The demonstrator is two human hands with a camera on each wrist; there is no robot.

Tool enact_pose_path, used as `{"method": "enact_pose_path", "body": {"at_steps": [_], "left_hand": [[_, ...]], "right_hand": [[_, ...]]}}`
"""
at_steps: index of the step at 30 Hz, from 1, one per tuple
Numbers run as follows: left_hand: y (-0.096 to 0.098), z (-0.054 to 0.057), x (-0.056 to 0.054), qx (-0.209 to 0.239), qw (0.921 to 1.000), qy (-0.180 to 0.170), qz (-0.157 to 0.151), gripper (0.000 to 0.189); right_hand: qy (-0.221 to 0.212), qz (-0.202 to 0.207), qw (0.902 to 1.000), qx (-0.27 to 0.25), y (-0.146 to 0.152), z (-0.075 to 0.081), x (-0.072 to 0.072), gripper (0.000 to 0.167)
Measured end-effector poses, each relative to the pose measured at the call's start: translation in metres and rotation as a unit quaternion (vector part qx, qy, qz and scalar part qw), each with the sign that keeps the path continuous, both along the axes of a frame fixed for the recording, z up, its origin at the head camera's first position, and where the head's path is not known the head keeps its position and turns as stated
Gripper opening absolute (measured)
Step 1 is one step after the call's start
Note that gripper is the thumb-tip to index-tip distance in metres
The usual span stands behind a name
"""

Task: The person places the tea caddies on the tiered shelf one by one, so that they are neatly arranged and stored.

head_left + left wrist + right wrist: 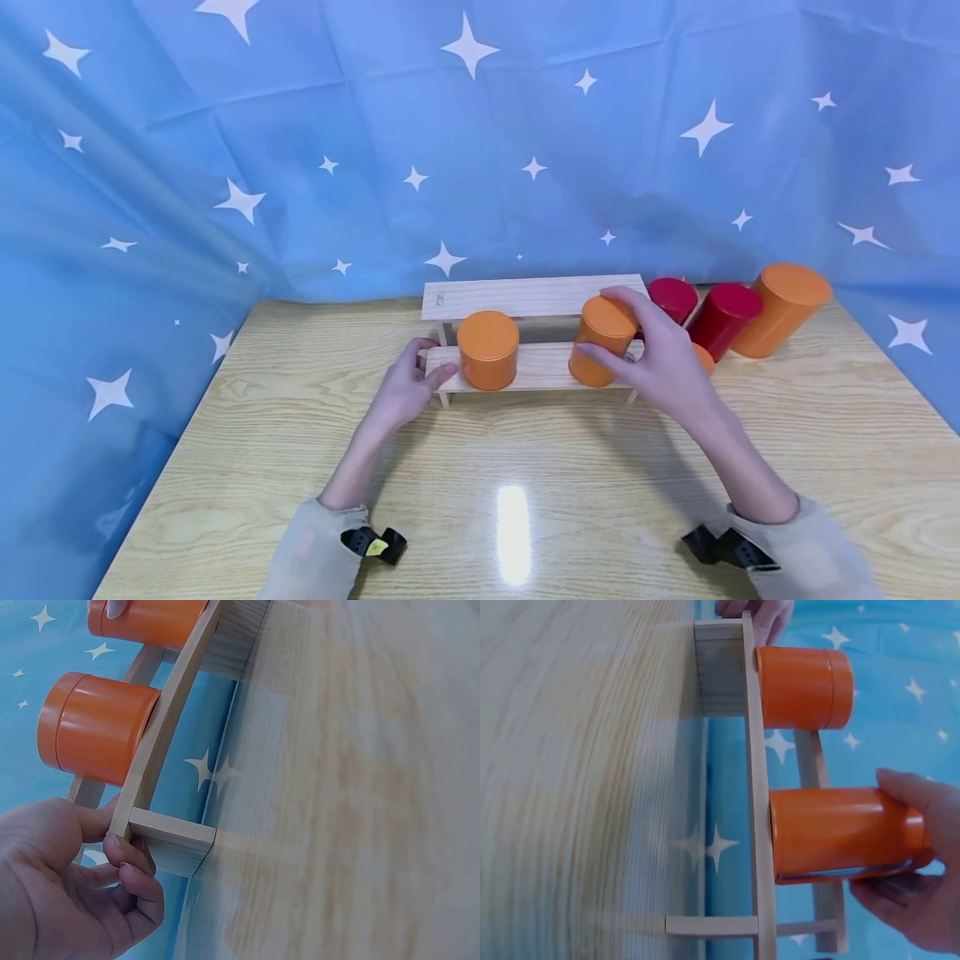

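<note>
A two-step wooden shelf stands on the table. My left hand pinches the left end of its lower step between thumb and fingers; the left wrist view shows the fingertips curled around the board's end. Beside that hand, a short orange canister stands upright on the lower step. Farther right on the same step is a taller orange canister. My right hand grips this one near its lid, thumb in front and fingers behind. Its base is right at the board in the right wrist view.
Right of the shelf stand two dark red canisters and a large orange canister. Another orange lid shows partly behind my right hand. A blue star-patterned curtain hangs behind the wooden table.
</note>
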State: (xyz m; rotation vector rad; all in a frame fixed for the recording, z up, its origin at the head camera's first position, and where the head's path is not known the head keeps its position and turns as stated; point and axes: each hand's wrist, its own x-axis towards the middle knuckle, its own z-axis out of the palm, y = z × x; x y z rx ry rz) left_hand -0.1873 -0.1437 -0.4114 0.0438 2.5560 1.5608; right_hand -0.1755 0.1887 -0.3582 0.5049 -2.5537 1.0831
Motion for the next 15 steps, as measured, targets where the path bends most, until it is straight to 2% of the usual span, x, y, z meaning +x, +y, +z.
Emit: {"method": "enact_pose_path", "body": {"at_steps": [9, 15], "left_hand": [[-0.001, -0.001, -0.001, -0.001, 1.0000, 0.002, -0.001, 0.052], [0.000, -0.001, -0.001, -0.003, 1.0000, 0.004, -0.001, 0.052]], "right_hand": [[-0.014, 0.008, 0.9998, 0.012, -0.014, 0.001, -0.004, 0.072], [-0.021, 0.021, 0.9996, 0.000, -0.021, 0.001, -0.007, 0.073]]}}
